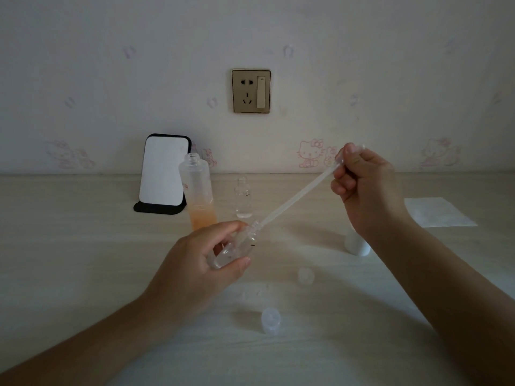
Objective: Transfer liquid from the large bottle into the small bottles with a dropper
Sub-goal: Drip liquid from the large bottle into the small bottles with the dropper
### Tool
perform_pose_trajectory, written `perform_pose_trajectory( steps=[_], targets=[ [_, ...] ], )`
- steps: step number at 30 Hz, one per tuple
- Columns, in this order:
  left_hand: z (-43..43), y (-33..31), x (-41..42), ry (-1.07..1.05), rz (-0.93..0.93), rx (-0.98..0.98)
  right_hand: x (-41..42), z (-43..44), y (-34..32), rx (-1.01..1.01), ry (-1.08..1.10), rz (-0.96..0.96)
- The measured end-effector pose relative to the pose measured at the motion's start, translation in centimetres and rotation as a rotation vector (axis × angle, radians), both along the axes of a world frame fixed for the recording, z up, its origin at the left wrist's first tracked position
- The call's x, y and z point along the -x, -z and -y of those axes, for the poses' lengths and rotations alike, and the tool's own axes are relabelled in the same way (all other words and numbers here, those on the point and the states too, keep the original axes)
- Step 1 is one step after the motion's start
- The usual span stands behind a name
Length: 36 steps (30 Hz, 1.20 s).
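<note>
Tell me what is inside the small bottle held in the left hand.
The dropper tip sits in the neck of the small bottle. The left hand wraps its lower part, so any liquid there cannot be seen.

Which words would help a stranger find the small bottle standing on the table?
Look below the wall socket, toward the back of the table. Right of the tall bottle with orange liquid stands the small clear bottle: upright, uncapped, touched by no hand.

One head-worn camera looks forward and down, close over the table [83, 232]. The wall socket [251, 91] seems straight ahead.
</note>
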<state>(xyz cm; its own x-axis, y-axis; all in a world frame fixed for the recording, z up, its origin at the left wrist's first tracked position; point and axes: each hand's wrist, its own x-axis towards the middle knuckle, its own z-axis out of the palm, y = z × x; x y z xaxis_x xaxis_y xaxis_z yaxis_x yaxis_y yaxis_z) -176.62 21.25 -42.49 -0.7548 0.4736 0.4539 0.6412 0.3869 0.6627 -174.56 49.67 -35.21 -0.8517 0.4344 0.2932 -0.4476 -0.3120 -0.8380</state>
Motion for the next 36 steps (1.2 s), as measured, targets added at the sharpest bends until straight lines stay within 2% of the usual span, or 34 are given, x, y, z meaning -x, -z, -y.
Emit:
perform_pose_trajectory(
  steps=[11, 20, 23, 27, 30, 33, 36],
  targets=[
    [0.2, 0.1, 0.5, -0.092, 0.13, -0.102, -0.4, 0.0, -0.5, 0.104, 0.103, 0.02],
    [-0.1, 0.2, -0.1, 0.001, 0.156, 0.042, -0.3, 0.1, -0.2, 0.064, 0.115, 0.029],
    [0.1, -0.5, -0.5, 0.023, 0.123, -0.052, -0.2, 0.1, -0.2, 0.048, 0.119, 0.032],
    [0.8, -2.3, 0.1, -0.001, -0.093, -0.425, -0.2, 0.0, -0.1, 0.05, 0.12, 0.026],
    [1.5, -3.5, 1.9, -0.131, -0.089, -0.606, -0.1, 0.0, -0.1, 0.048, 0.115, 0.021],
    [2.0, -3.1, 3.7, -0.217, -0.038, -0.621, -0.1, 0.0, -0.1, 0.04, 0.117, 0.029],
    [2.2, -1.5, 5.1, -0.202, 0.147, -0.479, 0.0, -0.1, 0.1, 0.03, 0.112, 0.036]
  ],
)
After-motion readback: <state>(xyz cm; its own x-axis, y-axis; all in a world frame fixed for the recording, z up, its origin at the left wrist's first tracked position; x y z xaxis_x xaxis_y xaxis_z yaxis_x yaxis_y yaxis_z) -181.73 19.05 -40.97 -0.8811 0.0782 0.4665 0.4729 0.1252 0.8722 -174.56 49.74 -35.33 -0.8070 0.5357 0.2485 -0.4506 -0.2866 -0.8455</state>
